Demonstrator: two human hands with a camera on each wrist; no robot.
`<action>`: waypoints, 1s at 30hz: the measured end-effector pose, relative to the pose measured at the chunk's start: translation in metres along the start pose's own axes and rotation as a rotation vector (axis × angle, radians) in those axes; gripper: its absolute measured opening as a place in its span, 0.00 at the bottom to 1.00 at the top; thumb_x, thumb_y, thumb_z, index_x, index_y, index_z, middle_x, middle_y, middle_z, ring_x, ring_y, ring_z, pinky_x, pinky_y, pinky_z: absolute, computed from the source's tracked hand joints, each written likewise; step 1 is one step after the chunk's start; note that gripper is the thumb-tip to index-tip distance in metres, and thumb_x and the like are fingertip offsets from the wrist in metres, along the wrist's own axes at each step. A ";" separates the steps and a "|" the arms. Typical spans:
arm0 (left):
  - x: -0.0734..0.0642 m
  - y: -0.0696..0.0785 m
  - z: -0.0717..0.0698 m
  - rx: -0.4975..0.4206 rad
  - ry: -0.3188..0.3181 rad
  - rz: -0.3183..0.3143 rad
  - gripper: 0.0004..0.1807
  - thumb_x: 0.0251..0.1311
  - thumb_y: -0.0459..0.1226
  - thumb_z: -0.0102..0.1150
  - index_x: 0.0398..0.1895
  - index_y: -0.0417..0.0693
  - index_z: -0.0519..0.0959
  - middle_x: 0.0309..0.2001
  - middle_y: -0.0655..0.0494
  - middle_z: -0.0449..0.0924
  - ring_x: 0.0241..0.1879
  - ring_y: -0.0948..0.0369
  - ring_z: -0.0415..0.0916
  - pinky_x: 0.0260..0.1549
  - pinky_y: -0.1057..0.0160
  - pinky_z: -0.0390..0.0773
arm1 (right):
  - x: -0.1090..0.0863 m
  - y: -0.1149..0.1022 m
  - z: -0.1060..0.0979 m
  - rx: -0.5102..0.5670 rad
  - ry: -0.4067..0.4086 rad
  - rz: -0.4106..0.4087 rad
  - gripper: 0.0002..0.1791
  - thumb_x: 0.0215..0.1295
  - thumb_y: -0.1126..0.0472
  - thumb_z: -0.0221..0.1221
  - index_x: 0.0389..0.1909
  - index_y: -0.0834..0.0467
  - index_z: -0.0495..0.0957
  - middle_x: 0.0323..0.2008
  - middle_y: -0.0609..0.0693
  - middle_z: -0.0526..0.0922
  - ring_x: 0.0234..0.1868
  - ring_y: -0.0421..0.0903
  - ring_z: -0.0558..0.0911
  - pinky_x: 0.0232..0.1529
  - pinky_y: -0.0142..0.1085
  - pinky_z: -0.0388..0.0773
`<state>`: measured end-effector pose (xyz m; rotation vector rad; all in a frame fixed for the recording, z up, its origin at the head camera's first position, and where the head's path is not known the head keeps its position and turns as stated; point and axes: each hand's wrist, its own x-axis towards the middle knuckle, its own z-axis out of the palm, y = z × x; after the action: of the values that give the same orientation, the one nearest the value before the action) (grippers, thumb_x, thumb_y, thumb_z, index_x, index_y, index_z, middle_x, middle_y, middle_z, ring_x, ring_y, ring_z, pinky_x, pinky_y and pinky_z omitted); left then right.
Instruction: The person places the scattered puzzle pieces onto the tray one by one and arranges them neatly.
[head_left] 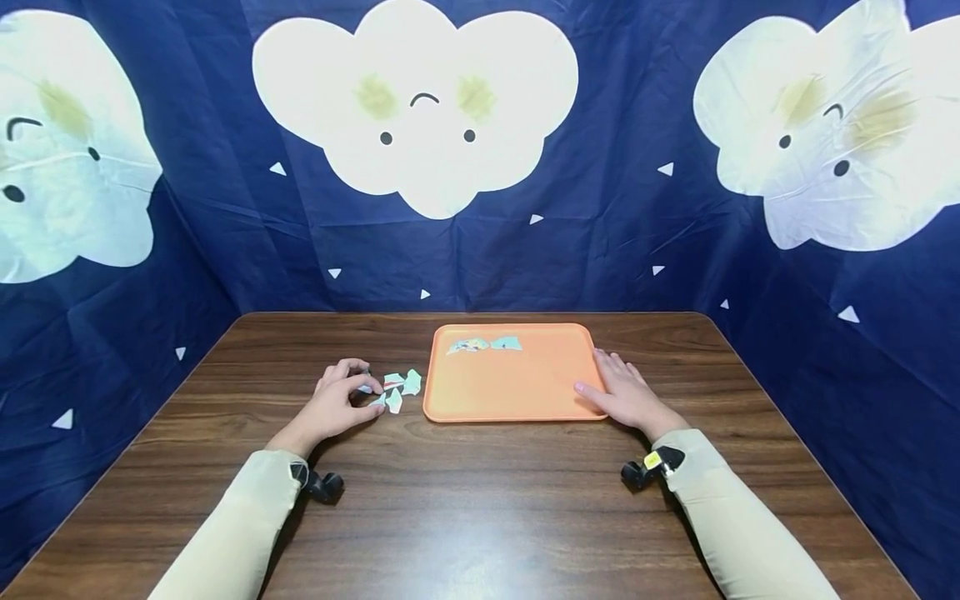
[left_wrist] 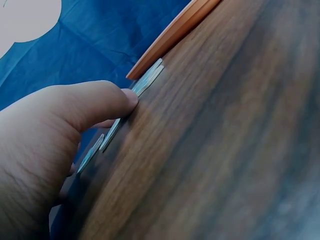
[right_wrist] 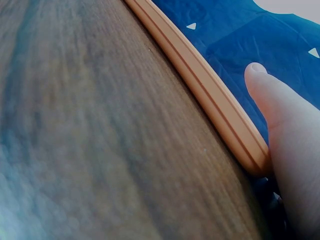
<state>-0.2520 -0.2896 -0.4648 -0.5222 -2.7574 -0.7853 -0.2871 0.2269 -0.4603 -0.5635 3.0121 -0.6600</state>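
Several small, irregular pale-blue picture pieces point(head_left: 412, 382) lie on the table left of the tray, one with a red mark. Over the leftmost of them is my left hand point(head_left: 335, 406), its thumb and index finger curved and apart. In the left wrist view the thumb tip meets the edge of the thin, flat pieces point(left_wrist: 148, 79). An orange tray point(head_left: 517, 383) carries a patterned strip point(head_left: 468, 345) and a light-blue piece point(head_left: 507, 343) near its far left edge. My right hand point(head_left: 628, 397) rests at the tray's right side, fingers extended and thumb over the rim.
The wooden table point(head_left: 465, 500) ends at a dark blue curtain point(head_left: 480, 258) with white clouds, which also hangs along both sides. Black wrist-worn devices point(head_left: 327, 487) sit below the hands, close over the tabletop.
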 end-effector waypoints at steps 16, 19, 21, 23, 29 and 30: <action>0.002 0.004 0.000 0.085 0.087 0.138 0.10 0.47 0.40 0.76 0.27 0.58 0.81 0.44 0.56 0.79 0.46 0.50 0.69 0.46 0.47 0.64 | 0.000 0.001 -0.001 0.002 -0.005 0.007 0.53 0.72 0.30 0.44 0.79 0.68 0.45 0.78 0.68 0.49 0.78 0.67 0.45 0.75 0.61 0.39; 0.004 0.005 -0.002 0.116 0.109 0.170 0.10 0.49 0.40 0.75 0.30 0.55 0.81 0.39 0.58 0.82 0.42 0.53 0.72 0.44 0.49 0.68 | 0.000 0.001 -0.002 0.005 -0.002 0.007 0.53 0.72 0.29 0.44 0.79 0.68 0.44 0.78 0.68 0.49 0.78 0.66 0.45 0.75 0.61 0.39; 0.005 0.005 -0.003 0.121 0.120 0.172 0.09 0.51 0.39 0.74 0.32 0.53 0.82 0.37 0.59 0.83 0.39 0.55 0.74 0.43 0.50 0.71 | 0.000 0.001 -0.002 0.007 0.001 0.008 0.53 0.72 0.30 0.44 0.79 0.68 0.45 0.78 0.68 0.49 0.79 0.66 0.45 0.75 0.61 0.39; 0.006 0.006 -0.004 0.114 0.129 0.169 0.09 0.53 0.38 0.74 0.34 0.51 0.83 0.36 0.58 0.84 0.38 0.56 0.76 0.42 0.51 0.74 | 0.000 0.001 -0.002 0.009 0.001 0.009 0.53 0.72 0.30 0.45 0.79 0.68 0.45 0.78 0.67 0.50 0.79 0.66 0.45 0.75 0.61 0.39; 0.009 0.012 -0.003 0.101 0.157 0.157 0.07 0.58 0.38 0.73 0.37 0.48 0.86 0.35 0.57 0.86 0.33 0.59 0.78 0.35 0.54 0.78 | 0.000 0.001 -0.003 0.008 -0.001 0.003 0.53 0.72 0.30 0.45 0.79 0.68 0.45 0.78 0.68 0.50 0.78 0.66 0.46 0.75 0.61 0.40; 0.010 0.014 -0.002 0.098 0.163 0.152 0.07 0.58 0.38 0.72 0.38 0.47 0.86 0.35 0.56 0.86 0.32 0.59 0.78 0.34 0.55 0.78 | 0.000 0.001 -0.003 0.009 0.000 0.002 0.53 0.72 0.30 0.45 0.79 0.68 0.45 0.78 0.68 0.50 0.78 0.66 0.46 0.75 0.61 0.40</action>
<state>-0.2550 -0.2773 -0.4535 -0.6113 -2.5569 -0.6250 -0.2875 0.2292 -0.4585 -0.5607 3.0074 -0.6731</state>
